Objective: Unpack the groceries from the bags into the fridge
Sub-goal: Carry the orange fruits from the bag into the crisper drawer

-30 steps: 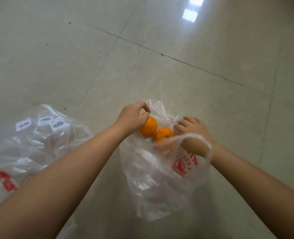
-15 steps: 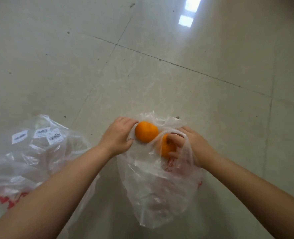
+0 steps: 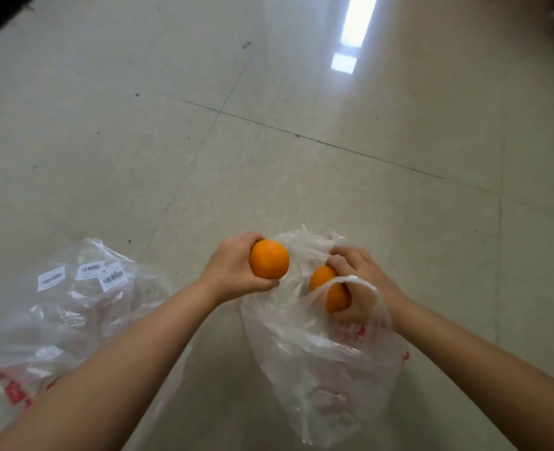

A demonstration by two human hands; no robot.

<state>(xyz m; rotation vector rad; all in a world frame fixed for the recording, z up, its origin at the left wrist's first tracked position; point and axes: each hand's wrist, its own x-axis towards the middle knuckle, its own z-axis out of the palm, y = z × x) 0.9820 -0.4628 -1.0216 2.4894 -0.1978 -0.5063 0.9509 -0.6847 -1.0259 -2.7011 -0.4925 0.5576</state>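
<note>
since both oranges are firm and round, a full wrap grip suits: left hand (image 3: 236, 271) fingers curl around one orange (image 3: 269, 258) clear of the bag (image 3: 327, 359); right hand (image 3: 360, 281) fingers clasp the other orange (image 3: 329, 292) at the bag mouth, thin handle draped across. film snags easily.

One round orange (image 3: 269, 258) sits clear of the clear plastic bag (image 3: 327, 369), wrapped by the left hand's fingers (image 3: 256, 237); a second orange (image 3: 329, 292) lies under the right hand's fingers (image 3: 347, 260), behind the bag's handle loop
</note>
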